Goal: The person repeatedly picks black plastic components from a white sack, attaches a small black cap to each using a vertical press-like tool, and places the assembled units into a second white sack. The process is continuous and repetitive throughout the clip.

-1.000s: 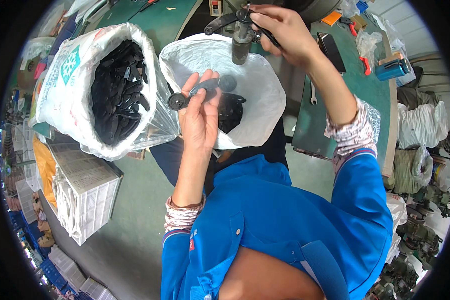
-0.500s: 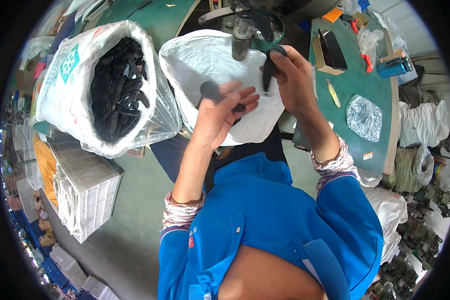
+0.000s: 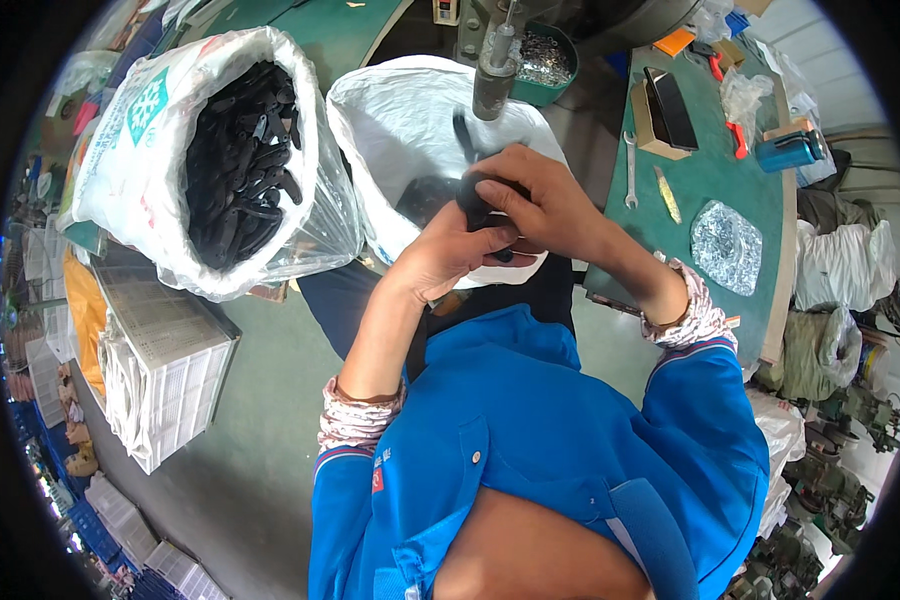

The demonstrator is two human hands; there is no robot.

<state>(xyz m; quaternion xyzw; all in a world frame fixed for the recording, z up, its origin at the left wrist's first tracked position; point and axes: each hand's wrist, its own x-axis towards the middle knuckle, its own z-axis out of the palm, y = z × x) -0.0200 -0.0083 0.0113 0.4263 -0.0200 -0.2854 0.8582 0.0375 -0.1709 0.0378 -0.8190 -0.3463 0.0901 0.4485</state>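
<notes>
My two hands are together over the mouth of a white sack. My left hand is closed around a black part with a rounded end. From above, my right hand pinches black material against it; fingers hide where one piece stops and another begins. A blurred black strip sticks up beyond the right fingers. Behind the left hand, a dark patch shows against the sack's inside, too blurred to name. A second white sack at the left holds many black handle-like parts.
A metal machine post stands at the sack's far edge, beside a green bowl of small metal pieces. On the right-hand green table lie a wrench, a yellow cutter and a blue bottle. A white crate stands lower left.
My right hand has come down and left with its black part to meet my left hand. The left fingers, spread before, have closed. The machine's lever by the post has moved out of view.
</notes>
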